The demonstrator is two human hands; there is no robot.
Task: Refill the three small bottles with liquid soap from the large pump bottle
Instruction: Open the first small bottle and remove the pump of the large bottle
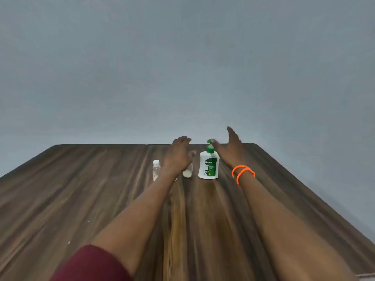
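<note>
A white pump bottle (208, 166) with a green pump head and green label stands near the table's far edge. Just left of it is a small bottle (187, 172) holding some white liquid, its top hidden behind my left hand (179, 155). A small clear bottle (156, 168) with a white cap stands further left. A third small bottle is hidden behind my left wrist, if it is there. My left hand hovers over the small bottles with fingers loosely spread and holds nothing. My right hand (231, 148) is open, palm towards the pump head, thumb close to it.
The wooden table (101, 189) runs back to a far edge just behind the bottles, against a plain grey wall (182, 67). Two orange bands (243, 173) circle my right wrist. A dark red sleeve (91, 264) covers my left upper arm.
</note>
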